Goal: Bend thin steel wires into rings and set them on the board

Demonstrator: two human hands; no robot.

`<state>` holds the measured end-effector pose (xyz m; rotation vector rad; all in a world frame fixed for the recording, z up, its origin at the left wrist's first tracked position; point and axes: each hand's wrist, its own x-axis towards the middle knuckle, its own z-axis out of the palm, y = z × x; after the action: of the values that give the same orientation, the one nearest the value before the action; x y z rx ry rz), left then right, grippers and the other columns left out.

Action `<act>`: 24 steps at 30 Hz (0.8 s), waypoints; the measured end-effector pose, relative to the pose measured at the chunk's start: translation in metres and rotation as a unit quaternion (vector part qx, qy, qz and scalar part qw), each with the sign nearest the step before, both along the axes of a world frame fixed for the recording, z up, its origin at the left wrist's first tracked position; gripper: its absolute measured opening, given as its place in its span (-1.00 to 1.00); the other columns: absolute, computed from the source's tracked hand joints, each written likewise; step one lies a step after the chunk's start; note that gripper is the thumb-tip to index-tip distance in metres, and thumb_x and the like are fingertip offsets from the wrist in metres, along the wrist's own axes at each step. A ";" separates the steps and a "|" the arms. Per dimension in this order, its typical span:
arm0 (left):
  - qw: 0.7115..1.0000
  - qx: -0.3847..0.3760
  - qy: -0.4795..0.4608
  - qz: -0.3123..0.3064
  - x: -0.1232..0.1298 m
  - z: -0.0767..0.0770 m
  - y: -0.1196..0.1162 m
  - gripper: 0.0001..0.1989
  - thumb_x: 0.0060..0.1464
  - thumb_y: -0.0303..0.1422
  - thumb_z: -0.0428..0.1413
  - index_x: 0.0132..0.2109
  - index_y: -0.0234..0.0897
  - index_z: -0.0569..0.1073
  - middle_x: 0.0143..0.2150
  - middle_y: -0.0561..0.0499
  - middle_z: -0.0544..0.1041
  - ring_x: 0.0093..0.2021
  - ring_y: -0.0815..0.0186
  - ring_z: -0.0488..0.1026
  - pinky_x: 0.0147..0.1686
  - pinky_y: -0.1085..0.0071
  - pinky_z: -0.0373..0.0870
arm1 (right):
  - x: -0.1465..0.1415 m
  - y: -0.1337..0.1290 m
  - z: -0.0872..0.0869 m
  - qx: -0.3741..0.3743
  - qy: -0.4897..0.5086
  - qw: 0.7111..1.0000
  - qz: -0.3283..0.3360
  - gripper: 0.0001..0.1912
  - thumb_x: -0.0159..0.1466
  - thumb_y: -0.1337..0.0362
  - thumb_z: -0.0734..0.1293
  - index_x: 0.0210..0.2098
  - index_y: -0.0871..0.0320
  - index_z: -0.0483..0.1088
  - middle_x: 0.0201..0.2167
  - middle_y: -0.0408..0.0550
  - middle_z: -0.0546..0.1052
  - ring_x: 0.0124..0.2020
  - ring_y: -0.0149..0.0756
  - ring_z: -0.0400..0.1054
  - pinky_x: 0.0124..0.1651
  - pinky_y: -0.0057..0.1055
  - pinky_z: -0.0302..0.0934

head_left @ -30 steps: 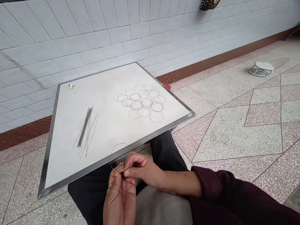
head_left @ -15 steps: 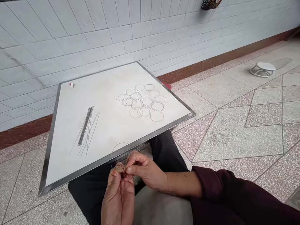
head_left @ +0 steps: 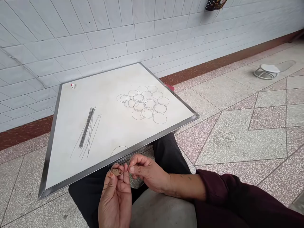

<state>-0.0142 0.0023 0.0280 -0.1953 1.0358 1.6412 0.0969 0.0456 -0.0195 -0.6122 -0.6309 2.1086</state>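
Observation:
A thin wire ring stands up between my two hands at the table's near edge. My left hand, palm up, pinches a small tan piece at the ring's lower left. With thumb and forefinger, my right hand grips the ring's wire at its right side. Several wire rings lie overlapping on the right part of the white table. Straight wires lie in a loose bundle on the left part.
A small white and red object sits near the table's far left corner. The metal table edge runs just beyond my hands, above my dark-trousered legs. A white stool stands on the floor at the right. The tiled wall borders the table's far side.
My left hand has moved slightly left with the tan piece, and the gap between my hands has widened. The wire ring has shifted a little left and down.

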 end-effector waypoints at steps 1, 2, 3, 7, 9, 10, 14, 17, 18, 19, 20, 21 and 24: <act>1.000 0.013 0.009 -0.004 -0.001 -0.003 -0.001 -0.65 0.25 -0.62 -0.07 -0.31 -0.30 0.57 -0.32 0.01 0.59 -0.22 0.44 0.56 0.03 0.46 0.46 | 0.000 0.000 0.001 -0.008 -0.003 1.000 0.004 -0.64 -0.01 0.18 0.60 -0.44 0.20 0.39 -0.50 -0.26 0.44 -0.55 -0.55 0.24 -0.43 -0.54 0.14; 0.999 0.026 0.018 -0.009 -0.003 -0.006 -0.002 -0.68 0.24 -0.62 -0.05 -0.30 -0.29 0.57 -0.30 0.01 0.60 -0.21 0.43 0.56 0.03 0.47 0.46 | 0.000 0.000 0.001 -0.015 -0.006 1.000 0.008 -0.63 -0.03 0.18 0.61 -0.45 0.20 0.39 -0.50 -0.26 0.44 -0.55 -0.56 0.24 -0.43 -0.54 0.14; 0.999 0.038 0.025 -0.013 -0.004 -0.009 -0.003 -0.70 0.22 -0.62 -0.03 -0.28 -0.29 0.58 -0.29 0.01 0.60 -0.20 0.42 0.56 0.02 0.47 0.46 | 0.000 0.000 0.001 -0.021 -0.009 1.000 0.012 -0.62 -0.04 0.17 0.61 -0.46 0.20 0.39 -0.51 -0.26 0.44 -0.56 -0.56 0.24 -0.43 -0.54 0.14; 0.997 0.060 0.039 -0.022 -0.009 -0.015 -0.005 -0.76 0.17 -0.61 0.04 -0.22 -0.30 0.58 -0.25 0.01 0.59 -0.19 0.41 0.55 -0.05 0.53 0.48 | 0.000 0.000 -0.002 -0.040 -0.014 0.999 0.024 -0.62 -0.05 0.18 0.62 -0.46 0.21 0.39 -0.53 -0.28 0.43 -0.58 -0.58 0.24 -0.44 -0.57 0.12; 0.997 0.058 0.049 -0.024 -0.011 -0.015 -0.004 -0.79 0.13 -0.61 0.08 -0.23 -0.30 0.59 -0.24 0.01 0.59 -0.20 0.41 0.55 -0.10 0.57 0.50 | 0.000 0.000 -0.003 -0.042 -0.013 0.999 0.028 -0.63 -0.04 0.19 0.61 -0.46 0.20 0.39 -0.53 -0.28 0.43 -0.57 -0.59 0.24 -0.43 -0.57 0.12; 0.997 0.053 0.054 -0.025 -0.013 -0.014 -0.004 -0.79 0.11 -0.61 0.09 -0.25 -0.30 0.59 -0.24 0.00 0.59 -0.21 0.40 0.55 -0.12 0.58 0.50 | 0.001 0.000 -0.004 -0.041 -0.012 0.999 0.029 -0.63 -0.03 0.19 0.61 -0.46 0.20 0.39 -0.53 -0.28 0.43 -0.57 -0.59 0.24 -0.42 -0.57 0.13; 0.997 0.017 0.061 -0.039 -0.019 -0.008 -0.002 -0.81 0.05 -0.62 0.12 -0.30 -0.31 0.60 -0.27 -0.02 0.58 -0.27 0.38 0.54 -0.21 0.56 0.54 | 0.003 0.002 -0.004 -0.048 -0.009 0.998 0.032 -0.64 -0.02 0.20 0.61 -0.46 0.20 0.39 -0.53 -0.28 0.42 -0.56 -0.58 0.24 -0.40 -0.55 0.16; 0.996 0.008 0.059 -0.071 -0.025 -0.006 -0.002 -0.85 -0.03 -0.60 0.21 -0.30 -0.33 0.62 -0.29 -0.04 0.57 -0.30 0.35 0.54 -0.26 0.54 0.55 | 0.006 0.006 -0.004 -0.064 -0.005 0.997 0.034 -0.65 -0.02 0.21 0.60 -0.44 0.18 0.38 -0.53 -0.27 0.41 -0.57 -0.56 0.23 -0.41 -0.53 0.16; 0.995 0.010 0.060 -0.083 -0.026 -0.005 -0.003 -0.85 -0.08 -0.59 0.25 -0.31 -0.33 0.62 -0.30 -0.04 0.57 -0.30 0.34 0.54 -0.26 0.54 0.55 | 0.007 0.007 -0.004 -0.067 -0.004 0.997 0.035 -0.65 -0.02 0.22 0.60 -0.44 0.18 0.37 -0.53 -0.27 0.41 -0.57 -0.56 0.22 -0.42 -0.53 0.16; 0.994 0.013 0.062 -0.093 -0.027 -0.005 -0.003 -0.84 -0.13 -0.57 0.30 -0.31 -0.33 0.62 -0.30 -0.03 0.56 -0.29 0.34 0.53 -0.26 0.54 0.55 | 0.008 0.008 -0.004 -0.069 -0.005 0.997 0.035 -0.65 -0.02 0.22 0.60 -0.44 0.18 0.37 -0.54 -0.28 0.41 -0.56 -0.55 0.22 -0.42 -0.53 0.15; 0.992 0.015 0.066 -0.104 -0.028 -0.004 -0.003 -0.81 -0.18 -0.55 0.35 -0.32 -0.33 0.63 -0.30 -0.03 0.56 -0.29 0.33 0.53 -0.25 0.54 0.55 | 0.009 0.010 -0.003 -0.069 -0.005 0.997 0.035 -0.65 -0.02 0.23 0.60 -0.44 0.18 0.37 -0.54 -0.28 0.40 -0.56 -0.55 0.22 -0.42 -0.54 0.14; 0.991 0.016 0.071 -0.115 -0.029 -0.004 -0.004 -0.78 -0.23 -0.53 0.38 -0.32 -0.33 0.63 -0.30 -0.03 0.55 -0.28 0.33 0.52 -0.25 0.54 0.54 | 0.010 0.011 -0.002 -0.070 -0.006 0.997 0.033 -0.66 -0.01 0.23 0.59 -0.44 0.19 0.37 -0.55 -0.27 0.40 -0.55 -0.55 0.21 -0.42 -0.54 0.13; 0.981 0.021 0.090 -0.169 -0.030 -0.004 -0.006 -0.74 -0.27 -0.48 0.43 -0.32 -0.32 0.64 -0.28 -0.02 0.53 -0.28 0.33 0.50 -0.26 0.54 0.53 | 0.014 0.017 0.001 -0.066 -0.018 0.997 0.025 -0.66 0.00 0.23 0.58 -0.44 0.21 0.37 -0.57 -0.26 0.39 -0.54 -0.54 0.22 -0.40 -0.54 0.11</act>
<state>-0.0441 -0.0038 0.0241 0.1544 1.1015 1.3868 0.1113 0.0621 -0.0184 -0.7165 -0.5344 2.2025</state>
